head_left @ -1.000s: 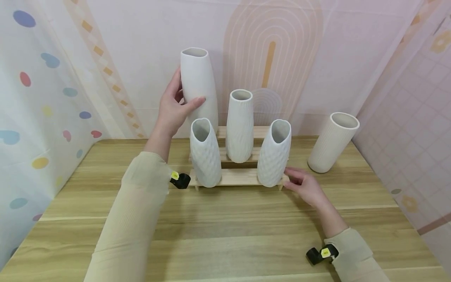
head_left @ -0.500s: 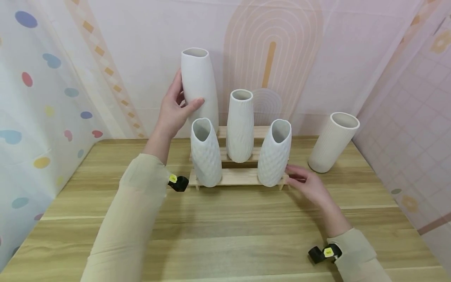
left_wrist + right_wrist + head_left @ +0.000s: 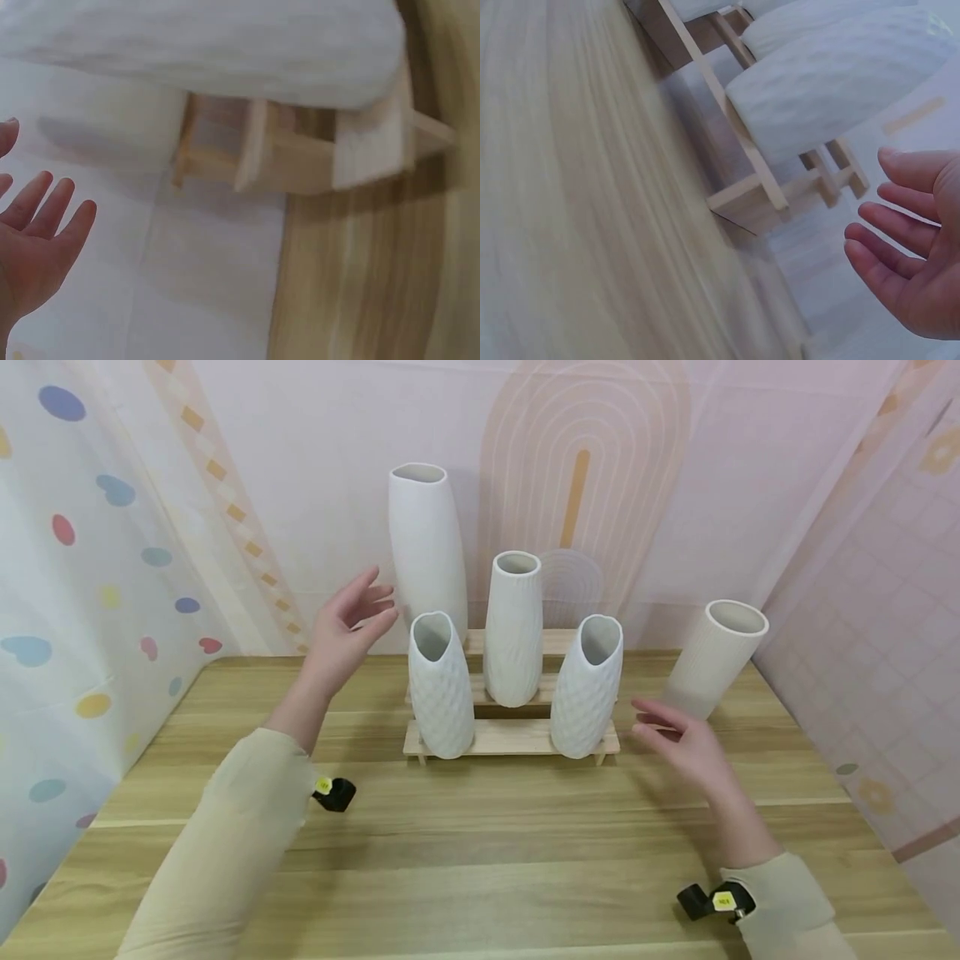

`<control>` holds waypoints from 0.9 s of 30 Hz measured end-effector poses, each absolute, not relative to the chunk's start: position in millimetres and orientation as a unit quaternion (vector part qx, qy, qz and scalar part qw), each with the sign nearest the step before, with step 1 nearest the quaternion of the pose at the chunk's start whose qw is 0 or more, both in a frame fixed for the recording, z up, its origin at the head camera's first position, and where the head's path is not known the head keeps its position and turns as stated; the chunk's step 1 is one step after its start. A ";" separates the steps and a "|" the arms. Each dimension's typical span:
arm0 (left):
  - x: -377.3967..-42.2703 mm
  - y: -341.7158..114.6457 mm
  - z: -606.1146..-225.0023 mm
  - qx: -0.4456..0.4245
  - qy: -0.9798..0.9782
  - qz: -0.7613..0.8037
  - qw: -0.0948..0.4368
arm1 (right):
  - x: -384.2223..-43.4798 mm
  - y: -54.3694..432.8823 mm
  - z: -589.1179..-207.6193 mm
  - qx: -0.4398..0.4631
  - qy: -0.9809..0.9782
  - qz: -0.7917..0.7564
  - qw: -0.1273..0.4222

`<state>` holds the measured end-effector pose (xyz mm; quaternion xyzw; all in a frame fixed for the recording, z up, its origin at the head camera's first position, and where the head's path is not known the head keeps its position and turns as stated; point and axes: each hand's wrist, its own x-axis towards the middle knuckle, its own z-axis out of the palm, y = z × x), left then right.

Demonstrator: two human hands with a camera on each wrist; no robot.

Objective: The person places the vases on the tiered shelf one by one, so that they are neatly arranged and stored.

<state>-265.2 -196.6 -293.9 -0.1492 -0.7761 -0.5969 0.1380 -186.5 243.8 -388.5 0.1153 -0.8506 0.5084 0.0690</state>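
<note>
On a stepped wooden rack stand several white vases. The tall smooth vase is at the back left, its base hidden behind a dimpled vase on the front step. A ribbed vase stands on the middle step, and a second dimpled vase at the front right. My left hand, fingers relaxed and holding nothing, is just left of the tall vase. My right hand holds nothing either; its loose fingers are right of the rack and overlap the lower part of a fluted cylinder vase.
The fluted vase stands on the wooden table to the right of the rack. A patterned cloth hangs close behind the rack, with a dotted curtain on the left and a grid-patterned one on the right.
My left hand has let go of the tall vase and moved down and left. My right hand has come off the rack's right end and shifted right. The vases stay in place.
</note>
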 end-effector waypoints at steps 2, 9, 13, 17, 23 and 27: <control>-259.3 -204.4 -301.2 -0.149 -0.785 -0.587 0.129 | -185.0 247.3 -386.1 0.122 -0.843 0.516 0.088; -231.2 -225.9 -334.5 -0.147 -0.808 -0.561 0.108 | -182.3 262.6 -380.8 0.140 -0.817 0.544 0.133; -215.4 -229.1 -358.3 -0.138 -0.815 -0.552 0.109 | -180.7 273.0 -376.4 0.138 -0.812 0.544 0.161; -203.8 -227.0 -383.9 -0.122 -0.812 -0.565 0.079 | -179.1 283.1 -370.8 0.143 -0.794 0.562 0.185; -194.2 -218.0 -413.9 -0.116 -0.807 -0.579 0.030 | -178.3 290.2 -362.5 0.143 -0.764 0.584 0.235; -193.3 -211.2 -424.6 -0.113 -0.809 -0.577 0.024 | -178.5 293.3 -359.9 0.095 -0.763 0.579 0.270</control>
